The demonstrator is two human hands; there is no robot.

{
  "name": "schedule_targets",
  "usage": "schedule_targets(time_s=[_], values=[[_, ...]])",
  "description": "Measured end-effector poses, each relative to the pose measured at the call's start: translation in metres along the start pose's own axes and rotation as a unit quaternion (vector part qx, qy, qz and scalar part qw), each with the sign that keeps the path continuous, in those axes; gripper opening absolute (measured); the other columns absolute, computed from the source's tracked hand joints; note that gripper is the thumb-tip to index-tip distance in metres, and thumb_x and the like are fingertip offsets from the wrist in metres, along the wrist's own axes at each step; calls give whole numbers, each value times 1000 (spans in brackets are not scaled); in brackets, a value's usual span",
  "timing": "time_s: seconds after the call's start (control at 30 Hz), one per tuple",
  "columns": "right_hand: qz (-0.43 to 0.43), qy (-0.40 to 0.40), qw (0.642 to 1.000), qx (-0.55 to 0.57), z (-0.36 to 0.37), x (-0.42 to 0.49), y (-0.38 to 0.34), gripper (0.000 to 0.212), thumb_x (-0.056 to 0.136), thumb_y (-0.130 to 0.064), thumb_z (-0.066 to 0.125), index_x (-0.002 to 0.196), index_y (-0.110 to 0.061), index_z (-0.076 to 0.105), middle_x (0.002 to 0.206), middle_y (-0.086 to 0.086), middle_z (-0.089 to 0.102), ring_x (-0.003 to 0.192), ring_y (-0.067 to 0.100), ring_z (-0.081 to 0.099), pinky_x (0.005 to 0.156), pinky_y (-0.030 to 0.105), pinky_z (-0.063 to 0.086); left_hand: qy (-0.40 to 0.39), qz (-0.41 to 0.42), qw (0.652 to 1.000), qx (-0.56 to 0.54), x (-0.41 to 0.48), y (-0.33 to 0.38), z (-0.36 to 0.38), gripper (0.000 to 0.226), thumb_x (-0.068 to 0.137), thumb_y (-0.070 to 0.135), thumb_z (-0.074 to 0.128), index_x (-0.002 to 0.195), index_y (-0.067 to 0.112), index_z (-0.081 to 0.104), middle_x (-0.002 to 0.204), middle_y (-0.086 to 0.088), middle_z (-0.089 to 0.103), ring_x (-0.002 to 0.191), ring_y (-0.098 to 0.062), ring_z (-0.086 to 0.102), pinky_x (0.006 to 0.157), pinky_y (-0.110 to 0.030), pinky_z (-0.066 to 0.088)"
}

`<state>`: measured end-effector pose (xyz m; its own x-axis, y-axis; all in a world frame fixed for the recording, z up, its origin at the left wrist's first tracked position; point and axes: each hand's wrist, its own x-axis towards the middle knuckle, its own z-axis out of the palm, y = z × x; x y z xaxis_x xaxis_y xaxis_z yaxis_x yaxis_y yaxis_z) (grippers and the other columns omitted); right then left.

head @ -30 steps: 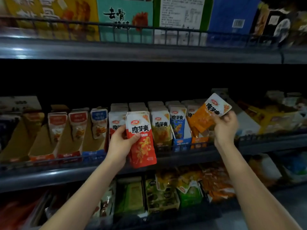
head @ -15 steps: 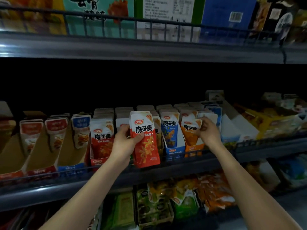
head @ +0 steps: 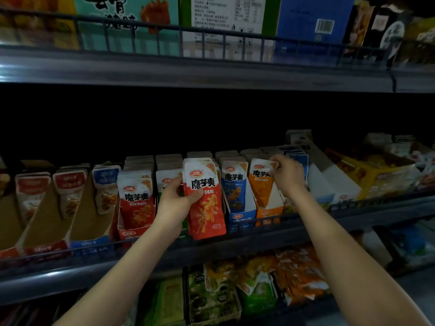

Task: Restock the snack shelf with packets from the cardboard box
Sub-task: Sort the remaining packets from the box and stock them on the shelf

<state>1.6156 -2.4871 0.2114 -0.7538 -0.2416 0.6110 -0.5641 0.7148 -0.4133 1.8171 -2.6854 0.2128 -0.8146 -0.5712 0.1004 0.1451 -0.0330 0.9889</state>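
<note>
Orange packet [head: 260, 184]: stands upright at the front of the orange tray [head: 269, 211] on the shelf [head: 306, 234], long axis vertical, top leaning back a little.
Right hand [head: 288, 176]: fingers pinch that packet's top right corner; it looks all but seated.
Red packets [head: 204, 203]: a small stack, upright with the tops tipped slightly left, held in front of the shelf rail, just left of the blue tray [head: 242, 216].
Left hand [head: 175, 203]: clamped on the stack's left edge, thumb across the front, fingers behind.
Hands: apart, each on its own packet.
Red tray [head: 136, 231]: the likely home for the stack; it lies left of the left hand, just beside the wrist.
Nearer hand: the left, so a short shift leftward and down would probably do.
Cardboard box: not in view.
</note>
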Motion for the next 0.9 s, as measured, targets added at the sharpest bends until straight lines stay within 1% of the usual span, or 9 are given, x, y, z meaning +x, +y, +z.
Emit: schedule_targets(time_s=[0.1, 0.23, 0.4, 0.63, 0.7, 0.77, 0.8, 0.87, 0.9], values=[[-47, 18, 996, -70, 7, 5, 4, 28, 80, -15, 73, 107, -13, 69, 99, 13, 68, 99, 35, 58, 70, 36, 44, 0, 4, 1000, 1, 1, -1, 1, 33, 86, 12, 68, 111, 25, 50, 94, 12, 59, 82, -7, 59, 59, -23, 45], [-85, 52, 985, -144, 17, 7, 9, 40, 64, -15, 85, 101, -11, 71, 90, 18, 65, 89, 40, 59, 69, 44, 47, -2, 0, 1000, -5, 1, -2, 4, 34, 85, 11, 69, 112, 24, 52, 98, 9, 61, 84, -7, 61, 61, -24, 48], [-94, 94, 966, -222, 24, 3, 11, 44, 53, -13, 88, 92, -8, 68, 84, 19, 62, 81, 37, 60, 68, 40, 46, -3, -11, 1000, -17, 1, -2, 7, 35, 85, 10, 69, 114, 22, 54, 104, 2, 64, 91, -15, 64, 70, -32, 53], [-112, 156, 953, -235, 24, -1, 6, 50, 58, -11, 84, 104, -9, 63, 90, 17, 60, 84, 34, 57, 71, 38, 39, -7, -16, 1000, -18, -3, -3, 6, 29, 85, 11, 69, 110, 20, 56, 102, 1, 66, 88, -14, 65, 68, -31, 53], [-89, 156, 970, -165, 19, -7, -7, 45, 72, -20, 79, 112, -8, 62, 99, 16, 62, 91, 35, 58, 75, 41, 43, -8, -17, 1000, -11, -5, -2, 4, 24, 86, 12, 69, 102, 23, 56, 99, 1, 66, 86, -13, 65, 66, -29, 52], [-24, 54, 997, 40, 6, -26, -35, 41, 84, -32, 69, 120, -12, 60, 106, 8, 63, 98, 27, 60, 79, 39, 47, -11, -14, 1000, 5, -7, -1, 2, 20, 85, 15, 69, 98, 23, 57, 99, 1, 66, 86, -14, 65, 67, -28, 52], [24, -40, 985, 168, -3, -38, -53, 43, 87, -35, 66, 123, -15, 58, 108, 3, 64, 99, 20, 61, 80, 34, 50, -15, -13, 1000, 18, -9, -1, 1, 18, 85, 16, 70, 97, 22, 58, 100, 0, 67, 88, -14, 66, 68, -29, 52], [96, -206, 904, 362, -17, -65, -86, 44, 87, -28, 65, 128, -20, 51, 107, -2, 65, 95, 12, 64, 75, 26, 55, -28, -13, 998, 45, -14, -3, -1, 16, 83, 18, 72, 94, 21, 60, 101, -1, 68, 91, -17, 66, 74, -32, 54], [113, -253, 870, 408, -21, -76, -97, 42, 87, -23, 66, 126, -22, 50, 105, -2, 67, 93, 11, 66, 71, 25, 56, -37, -16, 998, 55, -18, -3, -2, 17, 82, 18, 73, 95, 21, 62, 102, -3, 69, 93, -19, 67, 78, -35, 55]])
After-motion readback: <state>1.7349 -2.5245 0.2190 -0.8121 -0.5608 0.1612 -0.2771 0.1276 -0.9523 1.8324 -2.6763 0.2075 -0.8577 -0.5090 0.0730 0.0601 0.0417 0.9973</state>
